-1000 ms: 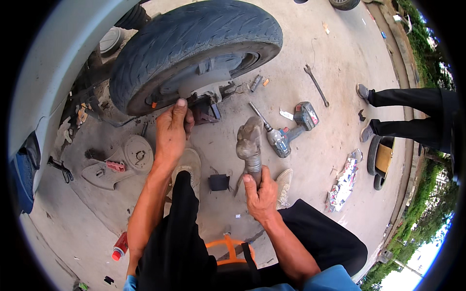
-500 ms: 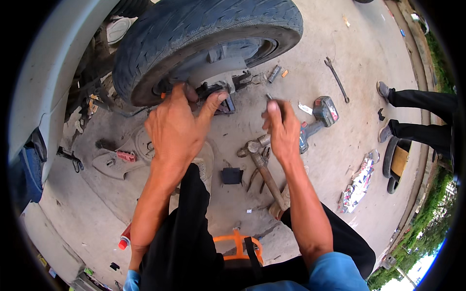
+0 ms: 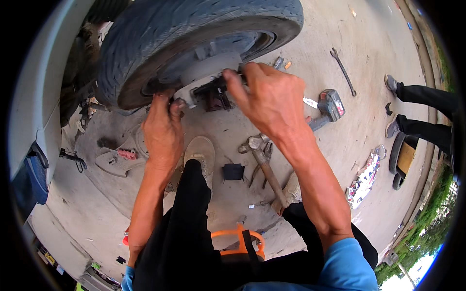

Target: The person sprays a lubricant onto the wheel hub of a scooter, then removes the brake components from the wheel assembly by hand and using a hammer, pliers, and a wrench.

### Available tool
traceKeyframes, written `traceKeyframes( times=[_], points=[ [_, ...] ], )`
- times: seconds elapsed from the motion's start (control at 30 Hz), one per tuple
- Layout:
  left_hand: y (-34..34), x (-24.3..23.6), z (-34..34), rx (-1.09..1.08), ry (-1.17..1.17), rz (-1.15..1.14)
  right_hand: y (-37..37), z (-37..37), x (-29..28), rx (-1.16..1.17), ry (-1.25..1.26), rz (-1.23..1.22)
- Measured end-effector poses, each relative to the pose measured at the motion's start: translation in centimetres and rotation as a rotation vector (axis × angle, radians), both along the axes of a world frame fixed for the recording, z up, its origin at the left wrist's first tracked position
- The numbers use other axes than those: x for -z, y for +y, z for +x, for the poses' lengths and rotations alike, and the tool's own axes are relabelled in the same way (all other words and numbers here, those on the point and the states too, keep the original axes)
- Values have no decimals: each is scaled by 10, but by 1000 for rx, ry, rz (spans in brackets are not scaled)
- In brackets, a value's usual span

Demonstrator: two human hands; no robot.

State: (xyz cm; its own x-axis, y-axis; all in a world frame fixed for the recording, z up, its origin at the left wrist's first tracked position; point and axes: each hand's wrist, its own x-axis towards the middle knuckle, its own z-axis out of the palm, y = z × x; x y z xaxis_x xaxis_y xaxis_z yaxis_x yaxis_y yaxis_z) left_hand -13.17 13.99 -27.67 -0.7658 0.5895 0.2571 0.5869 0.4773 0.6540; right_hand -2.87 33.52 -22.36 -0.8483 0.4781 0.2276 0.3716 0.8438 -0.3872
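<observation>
A scooter-like wheel with a black tyre (image 3: 145, 53) stands in front of me, its grey hub (image 3: 204, 68) facing my hands. Against the hub sits a light grey metal bracket (image 3: 187, 94) with black parts on it. My left hand (image 3: 164, 128) is closed at the bracket's left end, fingertips partly hidden under the wheel rim. Over its right end my right hand (image 3: 274, 99) is closed on the black part (image 3: 218, 85), thumb in front and fingers behind. Anything small inside the right hand is hidden.
A hammer (image 3: 266, 172) and pliers (image 3: 256, 174) lie between my feet, near a black square piece (image 3: 233, 171). To the right are a cordless power tool (image 3: 330, 109) and a wrench (image 3: 343, 72). Another person's legs (image 3: 422, 94) stand at far right. A pale body panel (image 3: 53, 72) borders the left.
My right hand has moved up and left onto the bracket's right end; before, it held a small metal cylinder apart from it. My left hand has shifted slightly left and lower.
</observation>
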Motion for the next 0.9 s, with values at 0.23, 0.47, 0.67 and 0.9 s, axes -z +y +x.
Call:
traceKeyframes(
  times=[0.23, 0.47, 0.67, 0.9],
  points=[
    [-2, 25, 9, -120, -310, 321, -6, -8, 11, -55, 197, 126],
    [39, -60, 8, 78, 154, -96, 17, 11, 79, 294, 289, -916],
    [-4, -32, 21, -126, -795, 250, 10, 11, 57, 267, 99, -714],
    [40, -30, 22, -124, -1420, 495, 19, 16, 54, 191, 55, -599]
  ],
)
